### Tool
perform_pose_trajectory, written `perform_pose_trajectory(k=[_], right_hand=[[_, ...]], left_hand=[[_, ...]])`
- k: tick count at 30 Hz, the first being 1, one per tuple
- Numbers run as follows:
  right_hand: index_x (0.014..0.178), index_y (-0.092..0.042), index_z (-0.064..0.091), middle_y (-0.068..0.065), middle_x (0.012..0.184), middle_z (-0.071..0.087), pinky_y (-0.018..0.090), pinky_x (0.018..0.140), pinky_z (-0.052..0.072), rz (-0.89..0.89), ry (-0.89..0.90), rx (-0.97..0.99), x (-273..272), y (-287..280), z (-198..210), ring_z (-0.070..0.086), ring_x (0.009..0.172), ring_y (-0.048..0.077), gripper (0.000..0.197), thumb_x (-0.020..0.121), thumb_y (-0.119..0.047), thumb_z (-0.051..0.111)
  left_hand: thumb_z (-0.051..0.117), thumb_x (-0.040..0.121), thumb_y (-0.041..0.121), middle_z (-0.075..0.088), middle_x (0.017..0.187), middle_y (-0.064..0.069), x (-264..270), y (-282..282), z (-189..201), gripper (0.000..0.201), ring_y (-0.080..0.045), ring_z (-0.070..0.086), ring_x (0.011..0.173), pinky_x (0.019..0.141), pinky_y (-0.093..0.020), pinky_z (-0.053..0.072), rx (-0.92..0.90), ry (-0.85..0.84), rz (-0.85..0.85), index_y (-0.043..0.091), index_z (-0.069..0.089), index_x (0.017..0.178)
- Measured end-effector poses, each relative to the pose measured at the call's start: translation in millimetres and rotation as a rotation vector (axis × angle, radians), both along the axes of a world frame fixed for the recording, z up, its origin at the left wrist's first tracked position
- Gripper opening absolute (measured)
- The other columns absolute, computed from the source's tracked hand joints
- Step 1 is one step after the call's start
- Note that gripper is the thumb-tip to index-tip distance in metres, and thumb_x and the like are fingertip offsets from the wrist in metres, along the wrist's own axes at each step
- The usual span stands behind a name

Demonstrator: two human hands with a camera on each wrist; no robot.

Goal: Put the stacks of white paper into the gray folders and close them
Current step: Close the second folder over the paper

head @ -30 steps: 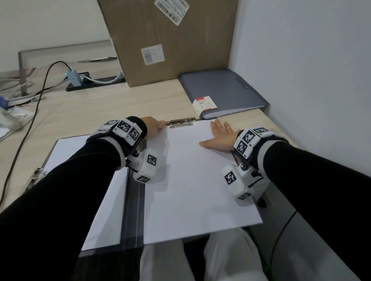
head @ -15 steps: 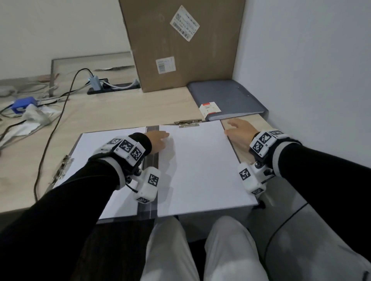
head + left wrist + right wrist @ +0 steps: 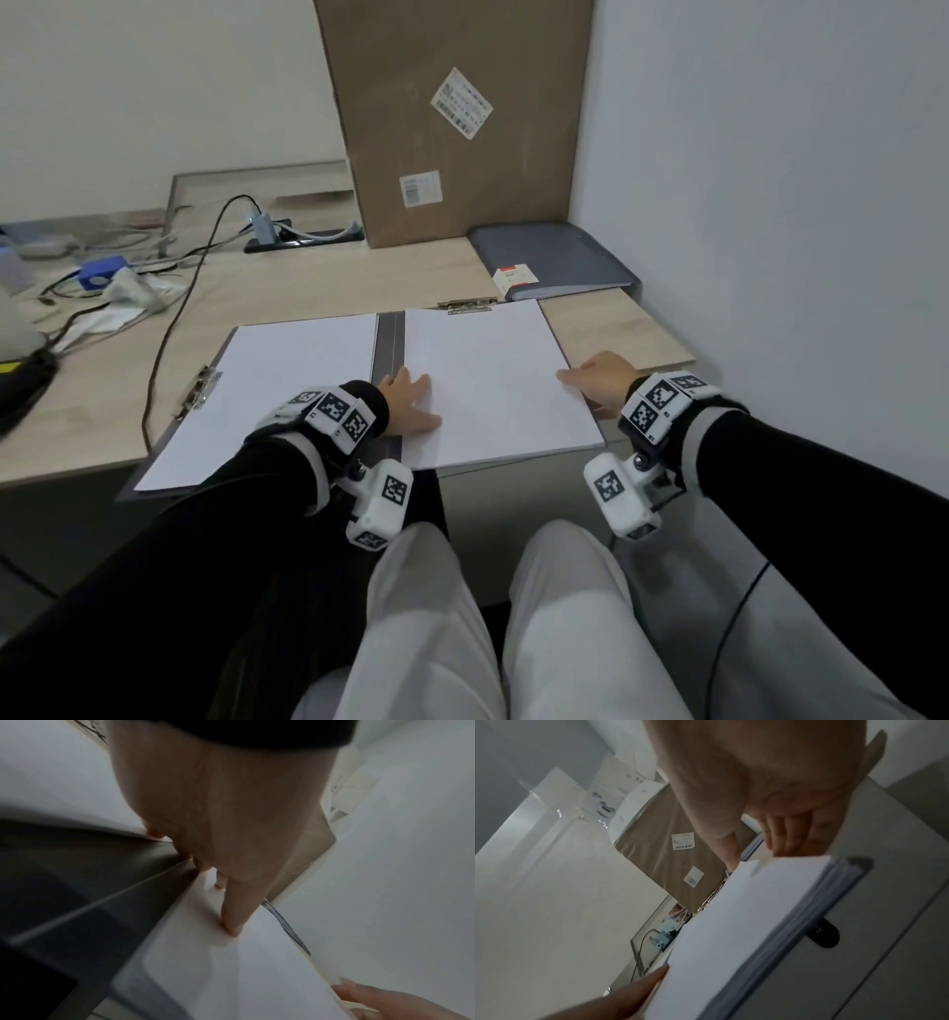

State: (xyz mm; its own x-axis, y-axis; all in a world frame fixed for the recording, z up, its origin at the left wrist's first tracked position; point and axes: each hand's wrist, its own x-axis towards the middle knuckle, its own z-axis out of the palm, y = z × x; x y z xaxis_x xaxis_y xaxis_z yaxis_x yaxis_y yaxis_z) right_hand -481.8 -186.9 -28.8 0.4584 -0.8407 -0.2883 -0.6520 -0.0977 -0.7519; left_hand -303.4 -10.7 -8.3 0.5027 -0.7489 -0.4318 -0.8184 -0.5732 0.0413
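Observation:
An open gray folder (image 3: 390, 342) lies on the desk's front edge. One white paper stack (image 3: 287, 380) lies on its left half and another stack (image 3: 493, 370) on its right half. My left hand (image 3: 411, 403) rests flat on the right stack, close to the spine, with its fingers spread. At the right edge my right hand (image 3: 598, 377) holds the right half, thumb on the paper. In the right wrist view its fingers (image 3: 790, 839) reach under the gray cover (image 3: 859, 864). A second gray folder (image 3: 554, 257) lies closed at the back right.
A tall cardboard box (image 3: 452, 118) stands against the back wall beside the closed folder. Cables and a power strip (image 3: 303, 239) lie at the back left. Metal clips sit at the open folder's top (image 3: 467, 307) and left edge (image 3: 200, 385). The wall is close on the right.
My left hand came down from the top clip to the right stack's lower left. My right hand slid off the paper to the right edge and toward me. The head pulled back.

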Motion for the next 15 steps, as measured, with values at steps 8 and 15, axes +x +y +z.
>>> perform_pose_trajectory(k=[8, 15], right_hand=[[0.122, 0.007, 0.055, 0.025, 0.120, 0.063, 0.046, 0.094, 0.049, 0.042, -0.242, 0.243, -6, 23, 28, 0.064, 0.102, 0.035, 0.042, 0.086, -0.013, 0.061], [0.114, -0.008, 0.048, 0.011, 0.112, 0.062, 0.037, 0.071, 0.055, 0.033, -0.509, 0.200, -16, 24, 49, 0.062, 0.093, 0.031, 0.030, 0.088, 0.006, 0.052]], left_hand=[[0.037, 0.097, 0.044, -0.004, 0.161, -0.010, -7, 15, -4, 0.073, -0.031, -0.003, 0.149, 0.118, -0.043, 0.013, -0.041, 0.035, -0.010, 0.016, 0.000, 0.153], [0.041, 0.094, 0.048, -0.006, 0.161, -0.001, -6, 13, 3, 0.077, -0.022, -0.001, 0.150, 0.122, -0.039, 0.008, -0.174, 0.234, 0.035, 0.023, -0.003, 0.153]])
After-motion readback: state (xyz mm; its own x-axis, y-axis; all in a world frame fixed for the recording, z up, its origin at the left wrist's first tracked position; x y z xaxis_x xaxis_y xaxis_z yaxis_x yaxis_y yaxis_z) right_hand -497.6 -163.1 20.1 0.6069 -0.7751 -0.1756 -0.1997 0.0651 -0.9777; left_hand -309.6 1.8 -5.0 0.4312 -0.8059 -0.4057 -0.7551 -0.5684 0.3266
